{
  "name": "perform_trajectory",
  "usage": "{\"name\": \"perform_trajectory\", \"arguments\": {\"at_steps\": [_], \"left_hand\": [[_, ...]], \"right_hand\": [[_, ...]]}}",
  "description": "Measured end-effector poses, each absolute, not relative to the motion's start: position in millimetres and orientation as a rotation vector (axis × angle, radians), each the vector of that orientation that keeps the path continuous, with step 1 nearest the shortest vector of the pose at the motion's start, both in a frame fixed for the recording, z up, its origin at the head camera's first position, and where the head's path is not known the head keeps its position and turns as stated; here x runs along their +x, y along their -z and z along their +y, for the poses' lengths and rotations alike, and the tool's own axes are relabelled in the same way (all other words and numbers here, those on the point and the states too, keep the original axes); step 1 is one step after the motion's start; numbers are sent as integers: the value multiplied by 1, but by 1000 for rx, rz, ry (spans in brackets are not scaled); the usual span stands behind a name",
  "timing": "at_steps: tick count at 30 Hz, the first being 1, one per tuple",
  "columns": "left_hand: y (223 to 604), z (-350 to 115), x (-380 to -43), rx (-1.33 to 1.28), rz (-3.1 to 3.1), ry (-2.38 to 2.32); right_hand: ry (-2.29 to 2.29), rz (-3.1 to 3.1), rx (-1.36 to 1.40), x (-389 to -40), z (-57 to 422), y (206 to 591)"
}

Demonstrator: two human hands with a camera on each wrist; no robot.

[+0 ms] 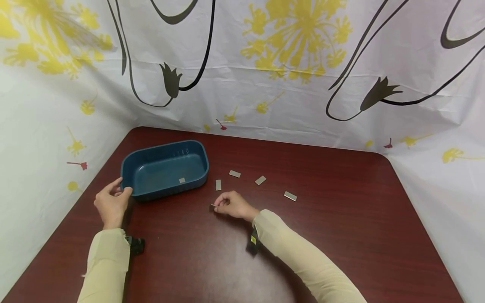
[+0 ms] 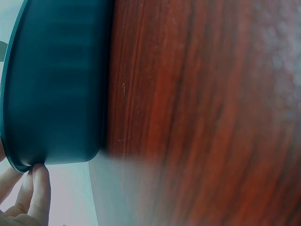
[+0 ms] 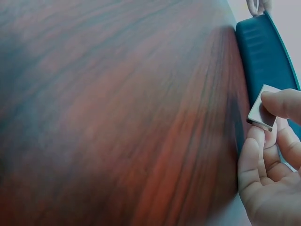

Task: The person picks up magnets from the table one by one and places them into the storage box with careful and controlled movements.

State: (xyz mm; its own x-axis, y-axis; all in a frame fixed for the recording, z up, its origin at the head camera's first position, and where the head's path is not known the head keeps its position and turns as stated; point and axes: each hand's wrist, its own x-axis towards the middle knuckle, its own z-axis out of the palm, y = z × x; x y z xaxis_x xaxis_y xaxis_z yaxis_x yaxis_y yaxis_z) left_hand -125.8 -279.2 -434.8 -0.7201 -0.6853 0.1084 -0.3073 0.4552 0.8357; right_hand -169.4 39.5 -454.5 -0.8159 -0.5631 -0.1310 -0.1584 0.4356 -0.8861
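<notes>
A blue plastic basin (image 1: pixel 170 193) stands on the dark red table, with one small silvery metal rectangle (image 1: pixel 182 180) lying inside it. My left hand (image 1: pixel 112 205) holds the basin's rim at the near left corner; in the left wrist view its fingers (image 2: pixel 40 190) touch the rim's underside. In front of the basin and to its right, my right hand (image 1: pixel 235 205) pinches another small flat metal rectangle (image 3: pixel 261 113) between thumb and fingers, over the table. The basin's far outer side is hidden.
Several like metal rectangles lie apart on the table: one beside the basin (image 1: pixel 218 185), others farther right (image 1: pixel 235 174), (image 1: pixel 260 180), (image 1: pixel 290 196). A patterned white cloth (image 1: pixel 242 97) hangs behind and along the sides of the table (image 1: pixel 341 235).
</notes>
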Motion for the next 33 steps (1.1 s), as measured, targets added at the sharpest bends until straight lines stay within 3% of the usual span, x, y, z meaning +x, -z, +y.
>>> {"name": "perform_trajectory", "arguments": {"at_steps": [24,33], "left_hand": [[432,-278,-121,836,-2270,1189],[434,-277,-123,809,-2270,1152]], "right_hand": [[1496,2245,-540,-178,39,439],[1460,2331,-652,-186,33,420]]}}
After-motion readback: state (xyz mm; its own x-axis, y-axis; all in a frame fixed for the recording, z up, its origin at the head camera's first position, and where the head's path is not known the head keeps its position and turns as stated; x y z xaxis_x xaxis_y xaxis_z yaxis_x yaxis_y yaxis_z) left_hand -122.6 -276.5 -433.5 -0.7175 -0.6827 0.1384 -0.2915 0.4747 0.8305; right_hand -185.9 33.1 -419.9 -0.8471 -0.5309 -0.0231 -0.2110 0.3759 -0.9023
